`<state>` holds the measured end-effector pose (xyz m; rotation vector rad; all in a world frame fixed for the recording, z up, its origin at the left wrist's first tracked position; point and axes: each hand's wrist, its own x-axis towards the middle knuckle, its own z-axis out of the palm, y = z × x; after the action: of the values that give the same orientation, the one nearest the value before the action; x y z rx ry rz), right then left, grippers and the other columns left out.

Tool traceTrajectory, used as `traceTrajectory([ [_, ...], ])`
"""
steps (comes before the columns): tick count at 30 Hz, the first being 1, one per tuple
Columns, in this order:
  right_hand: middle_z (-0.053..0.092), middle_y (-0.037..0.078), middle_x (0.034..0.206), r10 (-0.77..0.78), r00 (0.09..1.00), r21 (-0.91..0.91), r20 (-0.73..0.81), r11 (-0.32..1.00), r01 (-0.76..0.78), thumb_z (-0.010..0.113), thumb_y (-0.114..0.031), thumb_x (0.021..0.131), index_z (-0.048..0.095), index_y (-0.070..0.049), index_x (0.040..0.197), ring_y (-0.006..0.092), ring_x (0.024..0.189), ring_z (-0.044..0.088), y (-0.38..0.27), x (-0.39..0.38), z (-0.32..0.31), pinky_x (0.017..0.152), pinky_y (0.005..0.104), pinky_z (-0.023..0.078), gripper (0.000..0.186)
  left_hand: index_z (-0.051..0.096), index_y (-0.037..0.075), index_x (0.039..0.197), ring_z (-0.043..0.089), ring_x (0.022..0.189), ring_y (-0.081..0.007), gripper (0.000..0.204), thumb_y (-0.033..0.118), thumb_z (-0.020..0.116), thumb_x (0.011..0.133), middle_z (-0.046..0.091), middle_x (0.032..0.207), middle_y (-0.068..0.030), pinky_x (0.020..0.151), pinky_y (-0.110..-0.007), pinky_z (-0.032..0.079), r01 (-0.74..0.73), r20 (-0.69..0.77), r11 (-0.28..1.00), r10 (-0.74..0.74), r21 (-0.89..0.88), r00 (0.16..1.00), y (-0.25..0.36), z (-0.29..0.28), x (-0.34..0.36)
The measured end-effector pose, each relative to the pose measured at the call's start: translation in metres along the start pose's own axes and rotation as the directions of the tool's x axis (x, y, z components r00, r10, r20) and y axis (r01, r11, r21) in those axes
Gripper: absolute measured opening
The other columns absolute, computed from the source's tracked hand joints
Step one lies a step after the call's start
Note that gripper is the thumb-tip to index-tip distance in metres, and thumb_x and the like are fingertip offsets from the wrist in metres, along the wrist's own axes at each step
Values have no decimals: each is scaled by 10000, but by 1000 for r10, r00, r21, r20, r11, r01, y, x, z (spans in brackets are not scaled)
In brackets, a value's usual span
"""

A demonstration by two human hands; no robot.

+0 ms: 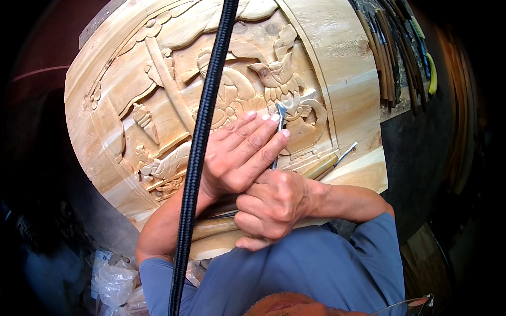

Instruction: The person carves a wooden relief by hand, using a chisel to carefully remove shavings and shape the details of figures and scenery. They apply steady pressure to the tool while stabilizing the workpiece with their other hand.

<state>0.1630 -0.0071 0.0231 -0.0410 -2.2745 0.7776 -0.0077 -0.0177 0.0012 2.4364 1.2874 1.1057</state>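
A pale wooden panel (pixel 348 79) carved in relief with figures, leaves and borders lies beneath my hands. A metal chisel (pixel 280 118) has its flared tip on a carved motif near the middle. My left hand (pixel 242 150) lies with fingers stretched along the chisel's left side, fingertips close to its tip. My right hand (pixel 271 205) is closed round the chisel's lower part, just below my left hand; the handle is hidden in the fist. Another chisel with a wooden handle (pixel 319 167) rests on the panel's right part, beside a thinner tool (pixel 345 154).
Several carving tools (pixel 387 58) lie bundled at the upper right. A black braided cord (pixel 199 158) crosses the view vertically, in front of the panel. Crumpled plastic bags (pixel 116 284) are at the lower left. Long brown boards (pixel 458 121) stand at the far right.
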Motion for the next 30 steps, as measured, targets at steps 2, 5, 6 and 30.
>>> traceTrajectory([
  [2,471,40,652,10,1000,28,13,1000,-10,772,-437,871,456,-107,646,197,549,547,0,1,-1,499,364,441,510,839,24,1233,829,1108,-327,360,120,749,898,829,1186,-197,995,-475,674,1,-1,1000,-1,-4,1000,0,0,0],
  [5,476,44,654,12,1000,46,23,999,-13,776,-441,870,457,-105,648,203,546,551,1,0,-1,497,368,450,514,838,16,1228,830,1101,-326,359,120,746,896,829,1181,-200,990,-472,677,0,-4,1000,0,-1,1000,0,1,-2],
  [6,476,44,653,15,1000,47,24,999,-17,777,-442,871,457,-104,648,204,545,552,1,-1,-1,496,369,452,516,839,15,1226,830,1099,-325,357,120,747,897,829,1179,-200,988,-470,677,-2,-6,1000,2,0,1000,-1,2,-3],
  [30,801,155,1033,132,991,-314,32,942,-116,696,-371,1070,659,-73,865,298,866,796,-60,-22,-75,791,395,653,364,809,-16,1128,587,629,-112,285,102,751,875,632,797,-22,575,-273,452,-214,-66,947,236,241,970,19,-3,-1],
])
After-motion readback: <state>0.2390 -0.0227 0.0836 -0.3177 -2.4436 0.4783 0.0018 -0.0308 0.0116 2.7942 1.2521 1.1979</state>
